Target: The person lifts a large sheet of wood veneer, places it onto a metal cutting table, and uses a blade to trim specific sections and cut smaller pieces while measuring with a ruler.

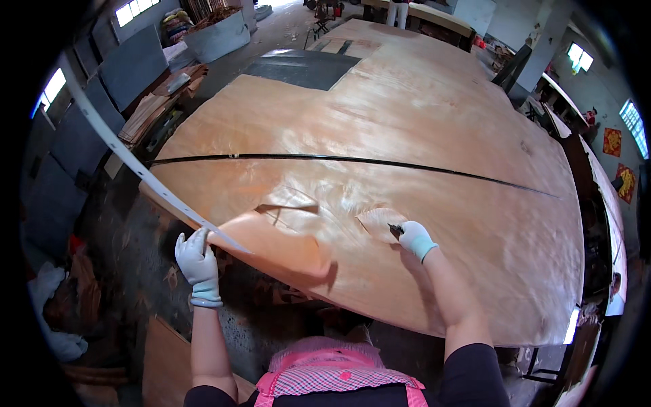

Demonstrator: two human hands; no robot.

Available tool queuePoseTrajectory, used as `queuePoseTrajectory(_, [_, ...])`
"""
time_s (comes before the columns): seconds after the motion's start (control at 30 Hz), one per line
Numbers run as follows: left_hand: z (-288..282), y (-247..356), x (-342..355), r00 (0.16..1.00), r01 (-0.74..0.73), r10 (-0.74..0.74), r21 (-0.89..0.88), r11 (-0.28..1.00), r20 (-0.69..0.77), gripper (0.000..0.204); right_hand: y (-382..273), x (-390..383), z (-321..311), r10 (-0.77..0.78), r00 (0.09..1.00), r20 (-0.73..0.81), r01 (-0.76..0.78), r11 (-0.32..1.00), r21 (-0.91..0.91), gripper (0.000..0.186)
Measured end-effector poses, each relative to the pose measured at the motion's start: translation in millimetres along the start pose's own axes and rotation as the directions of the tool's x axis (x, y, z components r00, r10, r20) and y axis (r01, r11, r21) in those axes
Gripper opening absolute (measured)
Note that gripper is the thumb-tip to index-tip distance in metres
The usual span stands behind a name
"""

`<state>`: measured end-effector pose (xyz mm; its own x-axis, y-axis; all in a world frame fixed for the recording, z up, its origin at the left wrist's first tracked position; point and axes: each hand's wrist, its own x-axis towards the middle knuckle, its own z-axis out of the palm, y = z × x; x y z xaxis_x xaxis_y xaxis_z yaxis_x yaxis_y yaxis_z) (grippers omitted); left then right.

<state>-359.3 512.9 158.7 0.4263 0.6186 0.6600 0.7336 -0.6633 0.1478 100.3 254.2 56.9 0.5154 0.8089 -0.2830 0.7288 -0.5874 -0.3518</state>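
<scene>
In a white glove, my left hand pinches the near left edge of a thin wood veneer sheet, which curls up and over beside it. A long, pale narrow strip with small dark holes runs from the upper left down to this curled part, close to my fingertips. My right hand, also gloved, is closed around a small black tool, perhaps a knife; its tip is hard to make out. It rests low over the large veneer surface, beside a loose, wrinkled patch.
A long thin black bar lies across the sheets. Beyond it is a dark grey panel. Veneer offcuts are stacked at left, and a large scrap-filled bin stands behind. Another person stands at the far end.
</scene>
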Motion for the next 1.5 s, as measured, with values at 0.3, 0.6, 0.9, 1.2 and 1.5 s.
queuePoseTrajectory(0.3, [81,53,-52,0.923,-0.008,-0.031,0.099,0.995,0.383,0.047,-17,-5,-8,0.054,0.999,0.005,-0.053,0.994,-0.091,0.021])
queuePoseTrajectory(0.6, [55,98,-78,0.945,0.012,0.064,-0.229,0.973,0.321,0.037,-19,-10,2,-0.138,0.989,0.047,0.146,0.947,-0.285,0.024])
queuePoseTrajectory(0.9, [22,55,-146,0.963,0.133,-0.049,-0.307,0.942,0.266,0.028,-59,2,-45,-0.279,0.958,0.058,0.285,0.934,-0.216,0.028])
queuePoseTrajectory(1.2, [14,38,-168,0.949,0.245,-0.143,-0.371,0.896,0.281,0.027,-316,-104,-197,-0.47,0.638,-0.61,0.769,0.439,0.465,0.051])
queuePoseTrajectory(1.5, [-5,38,-151,0.958,0.277,-0.195,-0.502,0.82,0.21,0.022,-365,-126,-175,-0.494,0.686,-0.533,0.683,0.187,0.706,0.02])
